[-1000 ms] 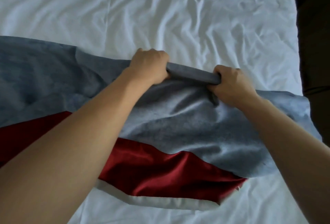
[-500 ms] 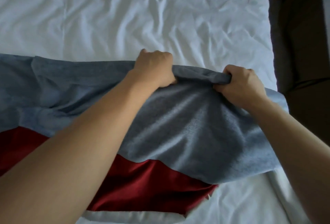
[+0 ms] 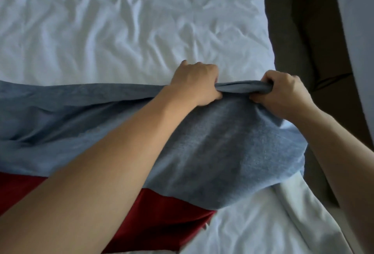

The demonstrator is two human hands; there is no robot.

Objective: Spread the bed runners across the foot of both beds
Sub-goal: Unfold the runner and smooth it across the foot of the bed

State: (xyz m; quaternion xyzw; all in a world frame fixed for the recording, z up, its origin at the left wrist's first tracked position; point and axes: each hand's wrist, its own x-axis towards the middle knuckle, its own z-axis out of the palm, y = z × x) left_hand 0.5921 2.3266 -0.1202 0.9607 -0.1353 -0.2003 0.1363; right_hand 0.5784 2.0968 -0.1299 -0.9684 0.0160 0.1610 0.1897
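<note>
A bed runner point(image 3: 212, 152) lies across the white bed point(image 3: 131, 31), its blue-grey side up and its red side point(image 3: 162, 219) showing along the near edge. It stretches from the left edge of the view to the bed's right side. My left hand point(image 3: 195, 82) grips the runner's bunched far edge. My right hand point(image 3: 281, 93) grips the same edge a little further right, near the bed's right side. The short stretch of fabric between the two fists is rolled tight.
A dark gap of floor point(image 3: 303, 41) runs along the right of the bed. Beyond it, at the far right, shows the white edge of a second bed point(image 3: 360, 31). White bedding point(image 3: 273, 223) hangs off the near right corner.
Both hands have carried the runner's far edge to the right, toward the bed's side. The fabric left of my left hand now lies flatter and straighter.
</note>
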